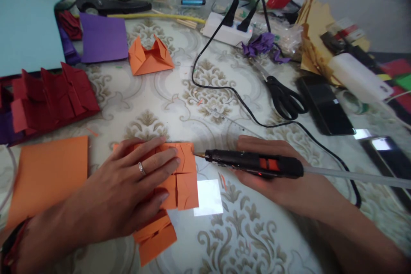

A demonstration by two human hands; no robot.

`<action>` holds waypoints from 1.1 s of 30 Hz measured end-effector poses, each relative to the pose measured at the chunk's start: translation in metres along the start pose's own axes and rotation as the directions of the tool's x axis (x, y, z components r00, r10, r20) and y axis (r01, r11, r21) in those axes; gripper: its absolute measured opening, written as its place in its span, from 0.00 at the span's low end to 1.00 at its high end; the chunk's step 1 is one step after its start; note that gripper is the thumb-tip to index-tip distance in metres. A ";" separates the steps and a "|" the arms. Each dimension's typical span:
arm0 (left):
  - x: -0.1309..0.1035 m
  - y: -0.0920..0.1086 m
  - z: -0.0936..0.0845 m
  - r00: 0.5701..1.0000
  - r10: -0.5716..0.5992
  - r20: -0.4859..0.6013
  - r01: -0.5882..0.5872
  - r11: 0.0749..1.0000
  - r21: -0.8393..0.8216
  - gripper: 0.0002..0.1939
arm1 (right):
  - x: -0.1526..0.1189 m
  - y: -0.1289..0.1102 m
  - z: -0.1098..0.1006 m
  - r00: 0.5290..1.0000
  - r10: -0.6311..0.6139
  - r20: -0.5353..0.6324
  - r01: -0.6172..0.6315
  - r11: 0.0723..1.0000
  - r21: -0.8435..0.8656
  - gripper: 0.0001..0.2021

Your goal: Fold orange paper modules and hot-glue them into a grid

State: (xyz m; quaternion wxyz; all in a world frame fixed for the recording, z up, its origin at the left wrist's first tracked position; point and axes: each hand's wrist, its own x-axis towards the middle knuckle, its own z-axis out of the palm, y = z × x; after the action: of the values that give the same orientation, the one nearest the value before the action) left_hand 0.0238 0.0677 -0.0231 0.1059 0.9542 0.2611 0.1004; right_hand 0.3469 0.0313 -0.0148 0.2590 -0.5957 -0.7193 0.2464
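Observation:
My left hand lies flat with its fingers stretched out over folded orange paper, covering much of it. A ring is on one finger. My right hand is wrapped round a black glue gun, from whose back a long glue stick sticks out. The nozzle points left at the upper right edge of the orange paper; whether it touches, I cannot tell. Just below my left hand lies a smaller folded orange piece. My right fingers are partly hidden behind the gun.
Left are a plain orange sheet, folded dark red paper and a purple sheet. An orange folded piece stands farther back. Black scissors, a phone and a power strip lie right; a black cord crosses the table.

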 end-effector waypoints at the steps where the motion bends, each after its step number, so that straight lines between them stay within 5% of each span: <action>1: 0.000 0.000 0.000 1.000 0.004 0.002 -0.004 1.000 0.001 0.24 | 0.002 -0.002 -0.001 0.999 -0.025 0.034 0.025 1.000 0.017 0.06; 20: 0.000 0.000 0.002 1.000 -0.004 -0.017 0.004 0.999 -0.038 0.23 | 0.011 -0.007 -0.011 0.951 -0.099 0.294 0.085 0.995 0.059 0.14; 33: 0.001 0.001 0.002 1.000 -0.004 -0.015 0.003 0.999 -0.043 0.22 | 0.012 -0.008 -0.015 0.934 -0.152 0.322 0.141 0.988 0.058 0.15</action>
State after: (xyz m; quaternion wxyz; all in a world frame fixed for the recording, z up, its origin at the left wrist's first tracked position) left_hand 0.0251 0.0669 -0.0249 0.1246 0.9505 0.2613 0.1128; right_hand 0.3488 0.0422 0.0023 0.1643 -0.4872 -0.7902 0.3335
